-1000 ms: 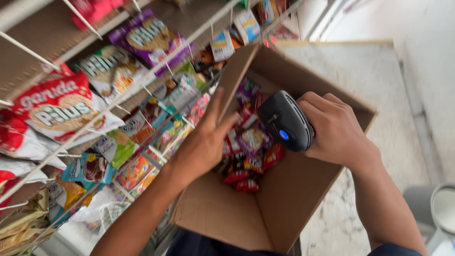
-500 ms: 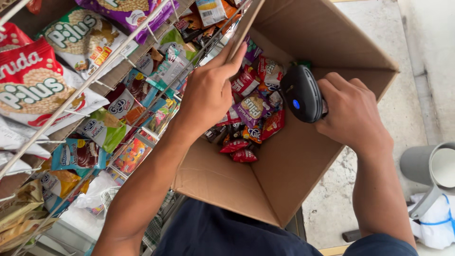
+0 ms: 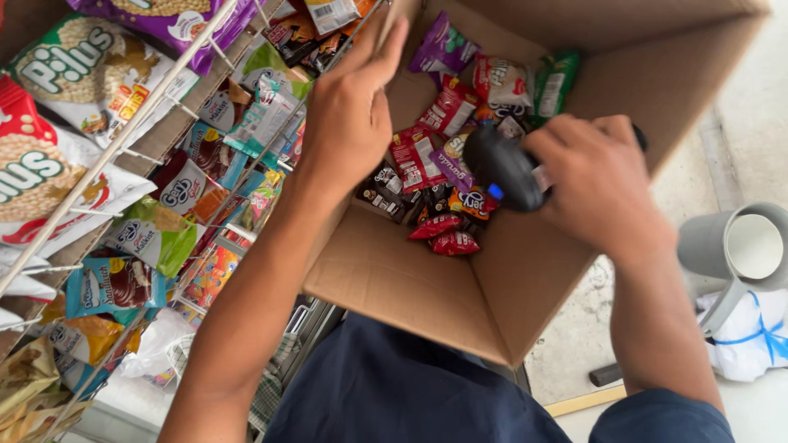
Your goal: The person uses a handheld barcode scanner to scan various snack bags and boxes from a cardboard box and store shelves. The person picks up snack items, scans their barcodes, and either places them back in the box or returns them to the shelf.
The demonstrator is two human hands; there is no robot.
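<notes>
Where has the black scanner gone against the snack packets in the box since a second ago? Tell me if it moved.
Yes. The black scanner in the right hand dropped from above the box rim to right over the snack packets, inside the cardboard box.
</notes>
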